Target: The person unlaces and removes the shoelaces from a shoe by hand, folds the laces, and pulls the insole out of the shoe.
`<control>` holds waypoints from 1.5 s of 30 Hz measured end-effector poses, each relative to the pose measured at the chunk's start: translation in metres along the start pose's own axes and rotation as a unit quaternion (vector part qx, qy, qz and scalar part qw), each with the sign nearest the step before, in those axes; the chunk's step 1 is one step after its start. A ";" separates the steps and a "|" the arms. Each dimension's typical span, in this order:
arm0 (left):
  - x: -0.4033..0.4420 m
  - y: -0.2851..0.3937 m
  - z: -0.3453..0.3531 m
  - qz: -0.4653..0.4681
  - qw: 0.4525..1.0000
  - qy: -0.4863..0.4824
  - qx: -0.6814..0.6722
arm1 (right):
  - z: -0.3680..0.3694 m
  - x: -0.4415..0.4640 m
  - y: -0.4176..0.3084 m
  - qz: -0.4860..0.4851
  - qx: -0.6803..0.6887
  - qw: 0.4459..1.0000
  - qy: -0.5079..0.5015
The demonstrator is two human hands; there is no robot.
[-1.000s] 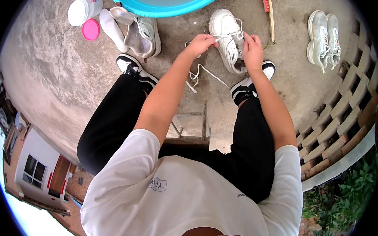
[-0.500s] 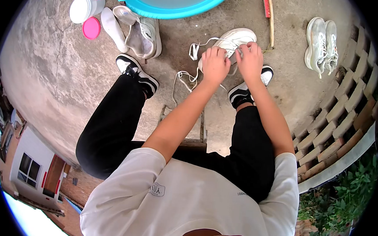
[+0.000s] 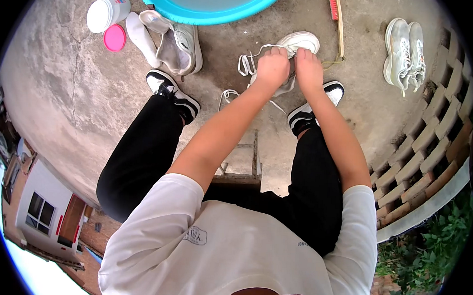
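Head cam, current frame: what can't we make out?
All in the head view:
Left hand and right hand: fingertips hidden behind the hands themselves; grip unclear.
White shoe at the hands: middle part covered by both hands.
Blue basin: far side cut off by the top edge.
White jar: label print too small to read.

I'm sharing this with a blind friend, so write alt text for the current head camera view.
A person's left hand and right hand are close together at a white shoe on concrete ground, its laces trailing left. Around it are a blue basin, a red-bristled brush, another white shoe at left, and a pair of pale shoes at far right.
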State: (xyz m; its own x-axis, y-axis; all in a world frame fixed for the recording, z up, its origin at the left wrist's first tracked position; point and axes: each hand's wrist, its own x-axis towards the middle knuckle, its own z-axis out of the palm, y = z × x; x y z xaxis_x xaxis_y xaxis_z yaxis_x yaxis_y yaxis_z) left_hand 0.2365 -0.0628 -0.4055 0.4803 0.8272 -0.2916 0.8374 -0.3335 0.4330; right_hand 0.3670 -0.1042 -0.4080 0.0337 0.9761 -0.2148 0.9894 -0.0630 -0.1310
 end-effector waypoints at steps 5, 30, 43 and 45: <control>-0.008 0.002 -0.003 0.008 0.999 0.039 -0.028 | -0.011 -0.010 0.012 -0.047 0.094 0.994 0.039; -0.017 0.012 0.005 -0.069 0.987 -0.009 -0.144 | -0.035 0.008 0.003 -0.056 0.042 0.997 -0.024; -0.002 0.026 0.010 -0.067 0.995 -0.017 -0.078 | -0.024 0.004 0.016 -0.029 -0.023 0.998 -0.045; -0.004 0.025 0.003 -0.074 0.994 -0.024 -0.082 | -0.033 -0.004 0.025 -0.042 0.025 0.997 -0.058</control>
State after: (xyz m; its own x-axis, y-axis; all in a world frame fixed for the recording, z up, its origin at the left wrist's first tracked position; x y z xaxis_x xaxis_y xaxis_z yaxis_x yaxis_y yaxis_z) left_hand 0.2566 -0.0758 -0.3962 0.3713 0.8373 -0.4013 0.8477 -0.1293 0.5145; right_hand 0.3959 -0.1027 -0.3787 -0.0683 0.9480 -0.3109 0.9798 0.0049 -0.2002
